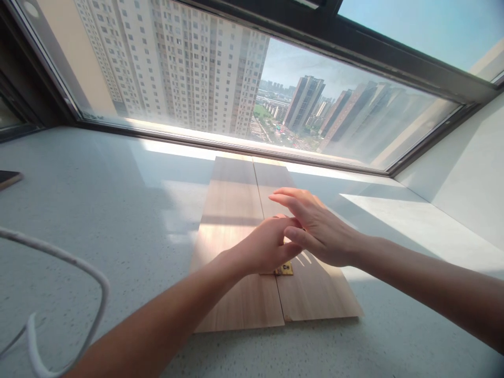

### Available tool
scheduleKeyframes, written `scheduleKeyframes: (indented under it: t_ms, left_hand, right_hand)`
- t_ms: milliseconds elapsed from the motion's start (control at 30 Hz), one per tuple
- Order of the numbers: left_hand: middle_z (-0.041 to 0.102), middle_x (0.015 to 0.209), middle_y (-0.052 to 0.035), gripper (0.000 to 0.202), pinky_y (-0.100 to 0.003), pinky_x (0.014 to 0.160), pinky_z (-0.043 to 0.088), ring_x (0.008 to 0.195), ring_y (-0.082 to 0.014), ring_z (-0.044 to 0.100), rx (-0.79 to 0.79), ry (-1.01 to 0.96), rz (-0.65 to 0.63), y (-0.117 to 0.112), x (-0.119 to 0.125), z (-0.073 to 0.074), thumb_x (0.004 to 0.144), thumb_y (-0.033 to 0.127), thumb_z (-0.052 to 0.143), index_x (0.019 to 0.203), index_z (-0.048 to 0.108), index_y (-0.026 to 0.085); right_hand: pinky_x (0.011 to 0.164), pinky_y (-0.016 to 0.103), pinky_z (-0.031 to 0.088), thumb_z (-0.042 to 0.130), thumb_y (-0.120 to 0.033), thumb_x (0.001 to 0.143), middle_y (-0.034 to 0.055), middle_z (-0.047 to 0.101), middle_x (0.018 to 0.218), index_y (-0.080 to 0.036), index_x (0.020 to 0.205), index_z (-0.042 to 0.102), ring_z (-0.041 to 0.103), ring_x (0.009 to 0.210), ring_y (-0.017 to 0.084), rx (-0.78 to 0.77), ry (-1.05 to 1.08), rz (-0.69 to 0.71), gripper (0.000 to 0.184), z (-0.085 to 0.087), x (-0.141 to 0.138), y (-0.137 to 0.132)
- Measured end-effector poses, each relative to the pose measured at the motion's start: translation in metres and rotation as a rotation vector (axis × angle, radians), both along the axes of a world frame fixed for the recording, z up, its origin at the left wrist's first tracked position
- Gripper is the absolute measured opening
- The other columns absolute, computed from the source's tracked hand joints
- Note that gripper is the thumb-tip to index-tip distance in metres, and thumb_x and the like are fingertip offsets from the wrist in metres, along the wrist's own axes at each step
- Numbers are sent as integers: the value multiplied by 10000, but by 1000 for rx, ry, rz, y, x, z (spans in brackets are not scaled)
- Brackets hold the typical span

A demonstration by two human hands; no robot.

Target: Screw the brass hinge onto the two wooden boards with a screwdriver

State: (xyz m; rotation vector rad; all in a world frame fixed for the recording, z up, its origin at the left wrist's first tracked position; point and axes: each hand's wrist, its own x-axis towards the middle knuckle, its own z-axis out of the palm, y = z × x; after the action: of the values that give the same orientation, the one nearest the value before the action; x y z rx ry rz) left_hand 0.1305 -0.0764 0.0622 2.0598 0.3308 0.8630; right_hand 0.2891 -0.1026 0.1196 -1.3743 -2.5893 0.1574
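Note:
Two light wooden boards lie side by side on a speckled white surface, a left board [232,194] and a right board [318,294], with a narrow seam between them. A brass-coloured hinge [286,268] shows at the seam, mostly covered by my hands. Directly over it is my left hand [270,242], its fingers curled in; whatever they grip is hidden. My right hand [318,226] is held just above the right board, fingers stretched out and nothing visible in them. Its thumb overlaps my left hand's fingers.
A white cable [92,273] loops over the speckled surface [129,226] at the left. A dark flat object [9,179] lies at the left edge. Behind the boards runs a dark window frame [236,146], and a white wall [464,173] stands at the right.

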Motion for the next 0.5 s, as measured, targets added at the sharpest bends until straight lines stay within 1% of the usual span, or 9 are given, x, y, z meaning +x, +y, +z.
scheduleKeyframes:
  t_ms: [100, 167, 233, 267, 333, 367, 433, 467, 500]
  left_hand:
    - [603, 758, -3, 146, -219, 588, 411, 679, -109, 533, -31, 5, -36, 4, 7, 1, 849, 99, 474, 825, 614, 130]
    - [560, 691, 27, 157, -203, 561, 378, 629, -89, 489, -50, 3, -35, 4, 8, 1, 826, 72, 481, 822, 622, 141]
    - [526, 639, 46, 168, -198, 549, 357, 596, -77, 450, -57, -12, -32, 3, 8, 0, 818, 61, 494, 810, 636, 151]
    - [529, 629, 48, 162, -200, 555, 359, 595, -78, 449, -55, -22, -22, 3, 8, 0, 826, 74, 508, 803, 646, 155]
    - [584, 655, 35, 116, -217, 591, 389, 630, -95, 493, -46, -51, 29, 1, 11, -1, 842, 148, 567, 802, 674, 166]
    - [618, 681, 25, 95, -230, 614, 406, 660, -109, 522, -43, -66, 64, 0, 13, -1, 840, 193, 601, 807, 689, 174]
    - [659, 712, 9, 77, -254, 641, 426, 699, -135, 561, -41, -81, 146, -2, 18, -3, 811, 252, 663, 820, 712, 193]
    - [664, 709, 5, 72, -262, 643, 430, 703, -142, 567, -41, -77, 183, -3, 20, -4, 790, 258, 686, 819, 717, 199]
    - [663, 703, 3, 63, -266, 639, 431, 701, -146, 569, -42, -68, 218, -3, 22, -5, 771, 251, 701, 805, 716, 199]
  right_hand:
    - [934, 496, 387, 347, -546, 927, 157, 394, 1398, -222, 1372, 332, 416, 1204, 296, 59, 90, -51, 551, -7, 2, -3]
    - [881, 452, 423, 438, -557, 883, 163, 450, 1316, -194, 1298, 385, 458, 1139, 293, 154, 153, -122, 554, -11, 2, -9]
    - [789, 396, 443, 521, -582, 820, 149, 539, 1140, -167, 1129, 475, 515, 1010, 280, 273, 189, -243, 520, -13, 1, -17]
    - [726, 364, 437, 540, -591, 802, 122, 574, 1015, -171, 1013, 508, 539, 910, 258, 307, 179, -321, 471, -12, 1, -22]
    - [601, 307, 377, 523, -594, 814, 49, 569, 747, -198, 776, 506, 518, 685, 195, 287, 98, -484, 398, -10, 0, -31]
    - [555, 289, 331, 496, -588, 834, 22, 537, 644, -208, 683, 476, 477, 599, 166, 245, 42, -560, 410, -8, 0, -36]
    - [511, 274, 248, 451, -578, 865, -2, 479, 527, -209, 570, 413, 393, 509, 134, 162, -61, -682, 474, -3, 0, -41]
    - [503, 273, 221, 436, -576, 874, -4, 463, 501, -205, 542, 393, 368, 494, 128, 129, -98, -707, 500, 0, 0, -42]
    - [501, 273, 205, 423, -573, 881, -5, 455, 489, -201, 527, 380, 355, 488, 126, 104, -127, -700, 515, 2, 0, -43]
